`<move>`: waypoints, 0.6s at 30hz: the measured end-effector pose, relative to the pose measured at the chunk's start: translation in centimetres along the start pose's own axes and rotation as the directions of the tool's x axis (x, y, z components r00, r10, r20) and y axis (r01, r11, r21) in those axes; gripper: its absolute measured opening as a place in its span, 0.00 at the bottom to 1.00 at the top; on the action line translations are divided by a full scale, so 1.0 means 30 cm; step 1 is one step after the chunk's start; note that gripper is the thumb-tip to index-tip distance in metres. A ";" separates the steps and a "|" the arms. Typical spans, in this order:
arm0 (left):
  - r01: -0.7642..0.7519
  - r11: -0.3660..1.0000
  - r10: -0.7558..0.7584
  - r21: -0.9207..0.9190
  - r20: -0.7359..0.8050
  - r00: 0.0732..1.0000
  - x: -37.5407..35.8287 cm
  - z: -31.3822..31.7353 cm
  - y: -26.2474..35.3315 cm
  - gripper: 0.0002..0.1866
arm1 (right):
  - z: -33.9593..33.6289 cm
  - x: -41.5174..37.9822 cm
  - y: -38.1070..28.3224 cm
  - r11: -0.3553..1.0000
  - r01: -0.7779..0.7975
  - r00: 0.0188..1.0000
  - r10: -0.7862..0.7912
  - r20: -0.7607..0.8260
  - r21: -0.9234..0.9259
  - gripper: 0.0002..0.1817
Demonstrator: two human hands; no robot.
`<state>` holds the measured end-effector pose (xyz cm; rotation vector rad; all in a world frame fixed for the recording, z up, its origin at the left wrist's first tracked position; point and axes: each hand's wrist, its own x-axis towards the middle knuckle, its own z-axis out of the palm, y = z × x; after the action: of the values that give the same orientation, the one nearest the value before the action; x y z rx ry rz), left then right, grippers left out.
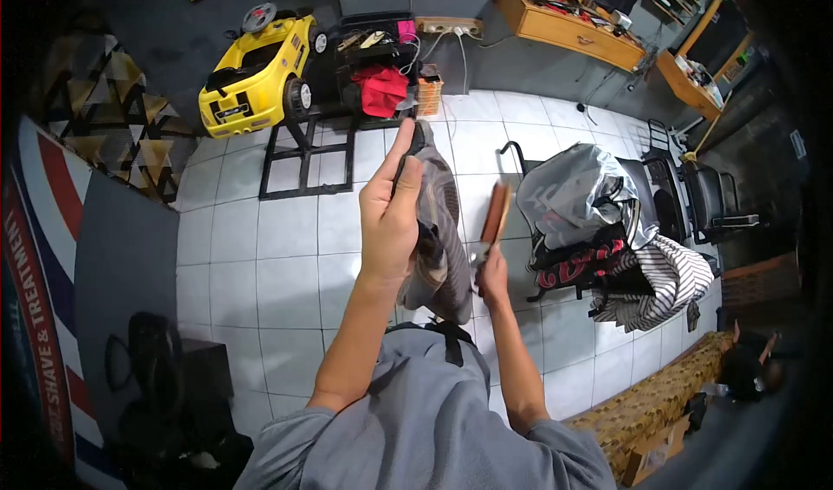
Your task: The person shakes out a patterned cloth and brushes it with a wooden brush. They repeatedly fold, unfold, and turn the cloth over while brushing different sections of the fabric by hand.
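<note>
The left hand (392, 217) is gripping a grey striped cloth (442, 238) by its top edge, thumb and fingers pinched shut on it, holding it up so it is hanging down in front of the person's grey shirt (425, 420). Just right of the cloth, the right hand (493, 277) is closing around the handle of a brown brush (496, 212), its head lying close beside the fabric. Below the cloth, white floor tiles (260, 264) are spreading across the room. Right of the cloth, a chair heaped with clothes (599, 230) is standing. Beyond the cloth, a yellow toy car (256, 78) is sitting beside a black rack (347, 99), with a wooden counter (568, 26) against the far wall.
</note>
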<state>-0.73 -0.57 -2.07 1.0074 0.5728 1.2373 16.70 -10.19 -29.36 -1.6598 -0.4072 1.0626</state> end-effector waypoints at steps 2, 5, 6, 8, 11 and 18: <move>0.013 1.000 -0.013 0.003 0.019 1.000 -0.003 0.005 -0.042 0.23 | 0.078 -0.128 -0.256 0.929 0.163 0.983 -0.180 0.022 0.332 0.24; 0.004 0.999 -0.005 0.046 0.037 0.999 -0.013 0.061 -0.045 0.23 | 0.143 -0.279 -0.415 0.876 0.248 0.903 -0.364 0.229 0.414 0.21; -0.010 0.999 0.008 0.051 0.022 1.000 -0.007 0.071 -0.050 0.24 | 0.226 -0.305 -0.446 0.644 0.765 0.643 -0.765 0.033 0.007 0.21; -0.078 0.996 0.077 0.045 0.025 0.997 0.016 0.067 -0.039 0.24 | 0.256 -0.252 -0.251 0.612 0.776 0.631 -0.757 0.170 -0.152 0.17; -0.134 0.990 0.135 -0.044 0.020 0.991 0.056 0.039 0.001 0.24 | 0.234 -0.164 0.017 0.493 0.754 0.655 -0.523 0.545 -0.434 0.15; -0.212 0.967 0.211 -0.143 -0.021 0.977 0.089 -0.056 0.101 0.24 | -0.030 -0.045 0.560 0.356 0.406 0.868 0.138 0.477 -0.842 0.20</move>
<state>-2.88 2.50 0.17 0.9604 0.3795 1.4497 12.67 -17.91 -43.83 -2.2424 -1.7729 1.1687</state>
